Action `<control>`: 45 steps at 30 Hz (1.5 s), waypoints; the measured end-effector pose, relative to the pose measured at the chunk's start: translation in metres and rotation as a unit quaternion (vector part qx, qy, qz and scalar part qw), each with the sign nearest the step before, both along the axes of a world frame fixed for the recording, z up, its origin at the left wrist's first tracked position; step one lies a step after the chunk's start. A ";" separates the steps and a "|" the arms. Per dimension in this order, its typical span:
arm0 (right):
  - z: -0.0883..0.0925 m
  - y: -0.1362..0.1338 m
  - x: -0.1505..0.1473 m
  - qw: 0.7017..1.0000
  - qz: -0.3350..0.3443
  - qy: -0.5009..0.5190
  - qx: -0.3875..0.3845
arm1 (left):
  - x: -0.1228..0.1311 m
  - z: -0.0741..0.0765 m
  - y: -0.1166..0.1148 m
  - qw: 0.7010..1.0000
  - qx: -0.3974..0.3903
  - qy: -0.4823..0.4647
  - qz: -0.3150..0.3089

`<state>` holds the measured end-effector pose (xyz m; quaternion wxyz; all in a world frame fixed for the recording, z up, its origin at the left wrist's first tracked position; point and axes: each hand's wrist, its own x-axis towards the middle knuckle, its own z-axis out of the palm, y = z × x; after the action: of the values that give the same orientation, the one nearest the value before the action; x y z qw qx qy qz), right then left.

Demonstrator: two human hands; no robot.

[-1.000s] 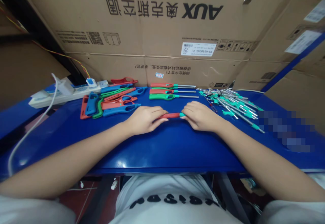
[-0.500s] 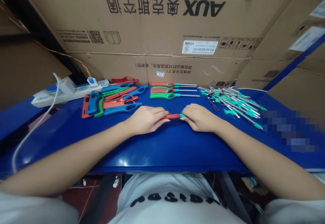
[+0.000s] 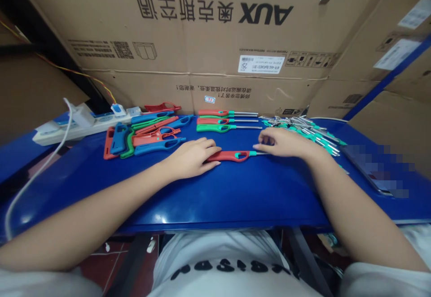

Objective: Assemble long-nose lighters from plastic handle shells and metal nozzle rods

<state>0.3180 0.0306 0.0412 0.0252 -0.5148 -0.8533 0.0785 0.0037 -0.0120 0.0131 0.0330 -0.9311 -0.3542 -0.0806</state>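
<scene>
My left hand (image 3: 192, 159) grips the butt end of a red long-nosed lighter (image 3: 227, 155) lying across the blue table. The lighter has a teal collar, a trigger loop and a thin metal tube pointing right. At that tube is my right hand (image 3: 284, 143), its thumb and curled fingers apart; it partly hides the tube. Beyond my hands, two red lighters and a green lighter (image 3: 213, 128) lie in a row, tubes to the right. Left of them are loose red, blue and green handle shells, including a blue handle shell (image 3: 156, 146).
Behind my right hand is a pile of metal tubes with teal collars (image 3: 318, 131). A flat dark device (image 3: 370, 171), partly pixelated, lies at the right. A white power strip (image 3: 67, 133) with plugs and a cable sits at the left. A cardboard wall (image 3: 188, 59) closes the back.
My right hand has come off the teal collar and moved right along the tube, its fingers loosening. More of the red lighter now shows. My left hand stays at its handle.
</scene>
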 end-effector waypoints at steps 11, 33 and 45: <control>0.003 0.003 0.004 0.942 -0.275 -0.194 -0.022 | 0.017 -0.002 -0.024 0.997 -0.056 -0.026 0.055; -0.014 -0.032 -0.125 0.918 0.080 0.387 -0.040 | 0.037 -0.016 -0.054 0.972 -0.149 -0.183 0.005; -0.008 -0.032 -0.134 0.869 0.060 0.488 -0.056 | 0.037 -0.028 -0.040 0.949 -0.160 -0.273 -0.009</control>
<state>0.1843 -0.0012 0.0334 0.4043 -0.3592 -0.7559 0.3690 0.0407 -0.0516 -0.0153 -0.2149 -0.8699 -0.3491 -0.2743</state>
